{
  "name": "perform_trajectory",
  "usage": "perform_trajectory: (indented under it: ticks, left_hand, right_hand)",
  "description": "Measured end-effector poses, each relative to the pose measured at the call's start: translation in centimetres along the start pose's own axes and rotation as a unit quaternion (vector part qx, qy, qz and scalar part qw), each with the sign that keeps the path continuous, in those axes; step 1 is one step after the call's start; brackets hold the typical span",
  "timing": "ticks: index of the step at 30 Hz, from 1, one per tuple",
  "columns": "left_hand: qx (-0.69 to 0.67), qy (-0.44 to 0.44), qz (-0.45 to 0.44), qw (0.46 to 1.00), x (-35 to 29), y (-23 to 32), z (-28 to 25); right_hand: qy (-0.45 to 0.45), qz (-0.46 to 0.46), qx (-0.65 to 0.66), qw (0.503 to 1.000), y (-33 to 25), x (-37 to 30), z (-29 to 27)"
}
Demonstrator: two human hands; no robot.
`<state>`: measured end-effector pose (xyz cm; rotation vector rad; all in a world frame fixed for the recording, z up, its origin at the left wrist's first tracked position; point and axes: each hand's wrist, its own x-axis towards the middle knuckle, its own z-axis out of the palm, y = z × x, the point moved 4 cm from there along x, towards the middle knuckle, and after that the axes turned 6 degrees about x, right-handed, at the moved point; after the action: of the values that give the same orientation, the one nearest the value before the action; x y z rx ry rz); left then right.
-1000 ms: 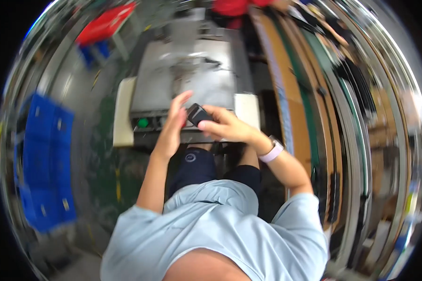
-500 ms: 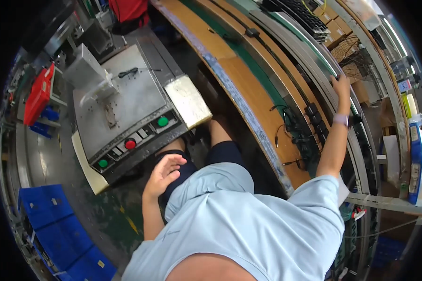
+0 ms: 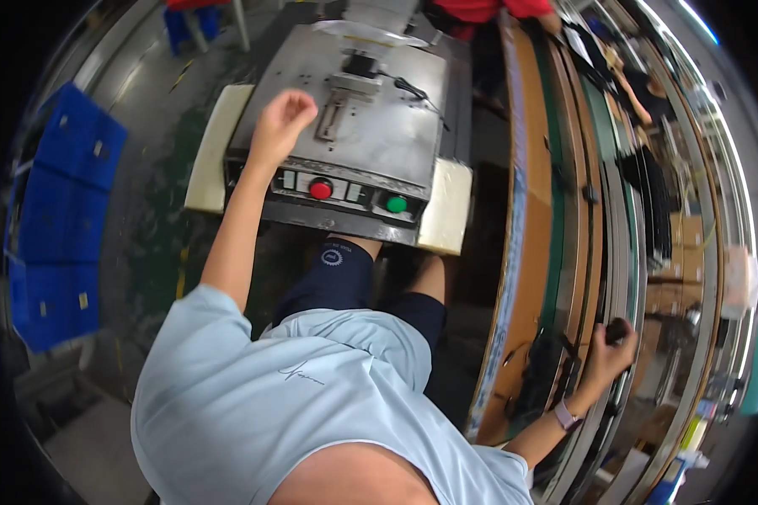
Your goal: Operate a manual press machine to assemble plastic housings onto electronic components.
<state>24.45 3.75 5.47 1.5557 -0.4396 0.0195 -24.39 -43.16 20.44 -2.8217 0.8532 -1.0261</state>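
Above the near left part of a metal machine top [image 3: 396,126], my left hand [image 3: 285,122] is raised with its fingers curled in. Nothing shows between them. My right hand [image 3: 608,358], out to the right over the conveyor rails [image 3: 616,278], grips a small black block [image 3: 616,330]; its exact kind cannot be told. Farther back on the machine top, a small metal fixture [image 3: 355,84] carries a dark block [image 3: 362,66]. A black cord [image 3: 410,88] lies in a loose bundle to the right of it.
A red button [image 3: 321,188] and a green button [image 3: 397,204] sit on the machine's front. Pale padded pieces [image 3: 445,206] flank it. Blue bins [image 3: 59,215] stand left. A wooden ledge [image 3: 526,219] runs along the right. A person in red [image 3: 472,10] is at the back.
My view has turned, bringing the machine ahead of me. My left hand has risen from my lap to above the machine top. My right hand now visibly holds the black block.
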Motion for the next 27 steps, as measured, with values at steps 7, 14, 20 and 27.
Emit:
perform_trajectory:
  ticks: [7, 14, 20, 27]
  left_hand:
    - [0.213, -0.016, 0.175, 0.961, 12.0, -3.5, 3.4]
    - [-0.063, -0.185, 0.013, 0.981, 11.5, -0.5, 1.3]
    - [-0.603, -0.111, -0.046, 0.788, -2.0, 2.8, -1.0]
    - [-0.339, 0.087, -0.181, 0.919, -14.4, 0.3, -4.2]
  right_hand:
    - [0.053, -0.073, 0.352, 0.932, -15.7, 13.0, -1.8]
    - [-0.219, -0.043, 0.459, 0.860, -27.7, 17.3, 17.7]
    - [-0.164, -0.209, 0.524, 0.809, -38.9, 16.2, 33.6]
    - [-0.195, -0.437, 0.304, 0.824, -45.1, 14.6, 35.9]
